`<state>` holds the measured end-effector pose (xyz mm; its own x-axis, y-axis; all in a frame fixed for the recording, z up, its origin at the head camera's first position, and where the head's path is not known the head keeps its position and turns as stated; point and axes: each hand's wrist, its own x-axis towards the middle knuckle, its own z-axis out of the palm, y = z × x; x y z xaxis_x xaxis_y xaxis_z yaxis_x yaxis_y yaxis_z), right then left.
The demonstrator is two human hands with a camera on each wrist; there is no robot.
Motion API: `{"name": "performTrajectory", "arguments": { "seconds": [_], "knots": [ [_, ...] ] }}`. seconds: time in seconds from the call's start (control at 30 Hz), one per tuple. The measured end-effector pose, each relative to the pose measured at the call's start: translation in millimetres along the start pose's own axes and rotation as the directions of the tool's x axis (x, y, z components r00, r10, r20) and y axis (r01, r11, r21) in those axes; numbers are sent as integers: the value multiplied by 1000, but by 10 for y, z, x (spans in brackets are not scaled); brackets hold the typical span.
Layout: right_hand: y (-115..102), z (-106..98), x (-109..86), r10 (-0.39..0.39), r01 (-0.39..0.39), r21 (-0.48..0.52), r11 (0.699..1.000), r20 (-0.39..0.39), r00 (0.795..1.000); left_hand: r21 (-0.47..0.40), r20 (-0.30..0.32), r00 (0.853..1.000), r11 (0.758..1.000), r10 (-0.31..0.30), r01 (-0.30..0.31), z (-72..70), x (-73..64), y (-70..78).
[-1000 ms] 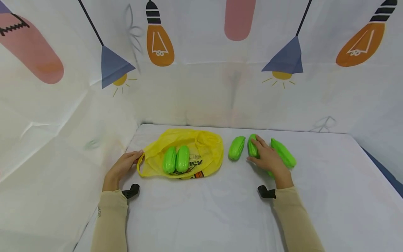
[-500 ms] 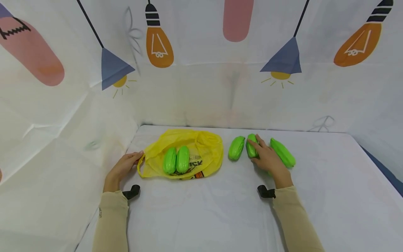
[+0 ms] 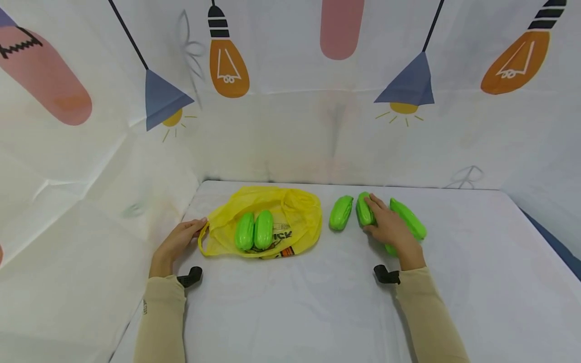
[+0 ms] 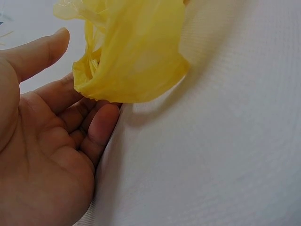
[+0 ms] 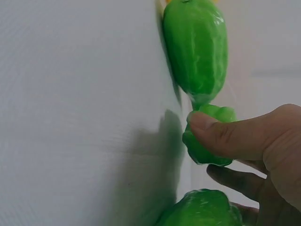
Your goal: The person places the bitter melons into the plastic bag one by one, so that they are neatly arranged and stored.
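A yellow plastic bag (image 3: 299, 212) lies on the table with two glossy green gourds, a left one (image 3: 245, 231) and a right one (image 3: 264, 230), on it or in its mouth; I cannot tell which. My left hand (image 3: 174, 243) is at the bag's left handle; in the left wrist view its thumb stands apart from the yellow plastic (image 4: 141, 56), with the fingers touching its lower edge. My right hand (image 3: 392, 229) pinches a green gourd (image 3: 364, 208) between thumb and fingers. In the right wrist view its ridged end (image 5: 211, 148) shows under the thumb.
Another green gourd (image 3: 341, 213) lies between the bag and my right hand. A longer one (image 3: 408, 218) sits right of that hand, and part of a further green piece (image 3: 391, 250) peeks from beneath it. A patterned cloth wall (image 3: 290, 136) stands behind the white table (image 3: 290, 312).
My right hand has shifted slightly; the gourd under its fingers moved a little left, then right. The left hand and the bag look the same.
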<state>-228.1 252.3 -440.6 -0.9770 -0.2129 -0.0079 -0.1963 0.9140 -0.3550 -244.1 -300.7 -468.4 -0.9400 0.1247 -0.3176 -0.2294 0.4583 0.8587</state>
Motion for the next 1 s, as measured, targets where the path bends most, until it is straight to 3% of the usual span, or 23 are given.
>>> {"name": "performTrajectory", "arguments": {
  "seconds": [0.3, 0.5, 0.77, 1.0],
  "knots": [
    [-204, -151, -14, -81, 78, -38, 996, -66, 995, 7, -10, 1000, 1000, 5, -5, -44, 4, -29],
    [-571, -151, -4, -166, 162, -51, 986, -106, 980, -27, -10, 1000, 1000, -4, 3, -53, 8, -5],
    [-1195, 148, 17, -338, 341, 16, 940, -105, 935, -31, -17, 999, 999, -39, 39, -40, -19, 3],
    [-1420, 487, 17, -407, 408, 29, 913, -23, 913, -3, -15, 999, 999, -39, 39, 24, 27, -25]
  ]
}}
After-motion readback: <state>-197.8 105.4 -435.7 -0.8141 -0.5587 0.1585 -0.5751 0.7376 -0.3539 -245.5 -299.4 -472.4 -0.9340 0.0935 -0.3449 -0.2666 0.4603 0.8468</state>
